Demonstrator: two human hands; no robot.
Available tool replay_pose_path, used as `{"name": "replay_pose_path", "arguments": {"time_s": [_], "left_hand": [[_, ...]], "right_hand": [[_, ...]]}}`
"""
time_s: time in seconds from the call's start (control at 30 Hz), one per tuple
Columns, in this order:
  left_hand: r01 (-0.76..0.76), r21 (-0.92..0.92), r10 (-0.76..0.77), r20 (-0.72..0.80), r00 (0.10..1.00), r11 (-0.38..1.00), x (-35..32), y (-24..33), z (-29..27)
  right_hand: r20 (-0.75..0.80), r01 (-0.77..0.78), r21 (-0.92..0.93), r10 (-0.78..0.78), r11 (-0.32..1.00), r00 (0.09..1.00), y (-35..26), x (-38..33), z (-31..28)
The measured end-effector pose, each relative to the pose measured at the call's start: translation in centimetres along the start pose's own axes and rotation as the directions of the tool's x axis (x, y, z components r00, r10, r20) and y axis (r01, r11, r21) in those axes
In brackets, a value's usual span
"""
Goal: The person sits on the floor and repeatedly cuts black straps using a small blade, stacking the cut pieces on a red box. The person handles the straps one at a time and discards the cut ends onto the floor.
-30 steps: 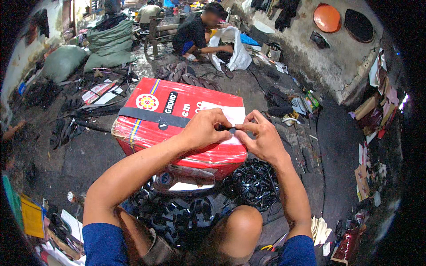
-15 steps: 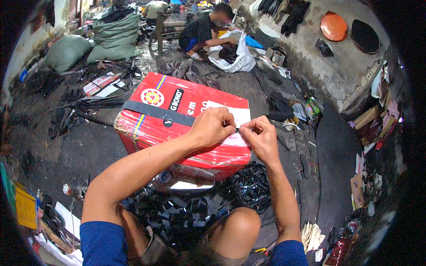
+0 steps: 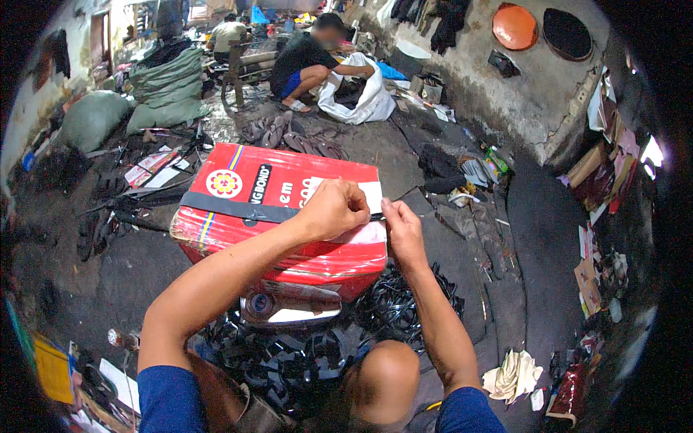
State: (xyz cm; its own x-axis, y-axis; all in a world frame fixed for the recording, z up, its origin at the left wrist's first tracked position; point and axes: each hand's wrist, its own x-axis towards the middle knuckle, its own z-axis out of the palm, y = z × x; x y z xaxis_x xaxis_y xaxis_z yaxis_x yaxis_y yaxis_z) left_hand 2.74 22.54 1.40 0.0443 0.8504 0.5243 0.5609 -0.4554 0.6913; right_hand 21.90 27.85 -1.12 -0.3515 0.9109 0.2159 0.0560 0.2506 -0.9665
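A red carton (image 3: 289,169) wrapped in clear film sits before my knees, with a white label on its top. Across the carton lies a flat dark strip (image 3: 238,207), running from its left edge to beneath my left hand (image 3: 336,209). The fingers of that hand are curled down over the label and pinch the strip. At the carton's right edge my right hand (image 3: 404,232) has thumb and fingers pressed together on a short dark bit of strip. Below the carton are a metal can-like roll (image 3: 258,304), a heap of cut black strips (image 3: 289,364) and a black tangle (image 3: 397,299).
A crouching person (image 3: 307,65) reaches into a white sack (image 3: 364,97) further off; another person (image 3: 229,36) is behind. Stuffed green sacks (image 3: 94,119) stand at the far left. Paper scraps (image 3: 155,169) and a beige cloth (image 3: 512,377) lie on the floor. A concrete wall (image 3: 520,101) runs along the right.
My right hand has moved from over the label to the carton's right edge, away from my left hand. The view has shifted, so the carton appears lower and further left.
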Motion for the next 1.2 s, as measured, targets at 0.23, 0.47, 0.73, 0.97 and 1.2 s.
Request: {"name": "replay_pose_path", "arguments": {"time_s": [0.23,0.47,0.73,0.97,1.2], "left_hand": [[-0.063,-0.102,0.054,-0.083,0.995,0.993,-0.6,0.6,2.2],[0.041,-0.185,-0.053,-0.059,0.997,0.982,-0.3,0.6,2.1],[-0.008,-0.144,-0.001,-0.06,0.998,0.99,0.1,0.6,2.0],[0.0,-0.143,-0.001,-0.011,1.0,0.99,0.2,0.5,1.8],[0.033,-0.159,-0.029,0.029,0.999,0.987,0.6,0.5,1.7]], "right_hand": [[0.26,-0.375,0.617,0.271,0.692,0.927,1.5,-1.2,-0.6],[0.231,-0.439,0.476,0.374,0.762,0.898,-1.4,-1.2,-1.6],[-0.005,0.192,-0.669,-0.263,0.718,0.965,-2.0,4.2,0.2],[-0.23,0.124,-0.187,-0.166,0.975,0.959,8.2,4.2,0.9],[-0.271,0.012,-0.244,-0.08,0.97,0.959,23.7,-1.5,0.1]]}}
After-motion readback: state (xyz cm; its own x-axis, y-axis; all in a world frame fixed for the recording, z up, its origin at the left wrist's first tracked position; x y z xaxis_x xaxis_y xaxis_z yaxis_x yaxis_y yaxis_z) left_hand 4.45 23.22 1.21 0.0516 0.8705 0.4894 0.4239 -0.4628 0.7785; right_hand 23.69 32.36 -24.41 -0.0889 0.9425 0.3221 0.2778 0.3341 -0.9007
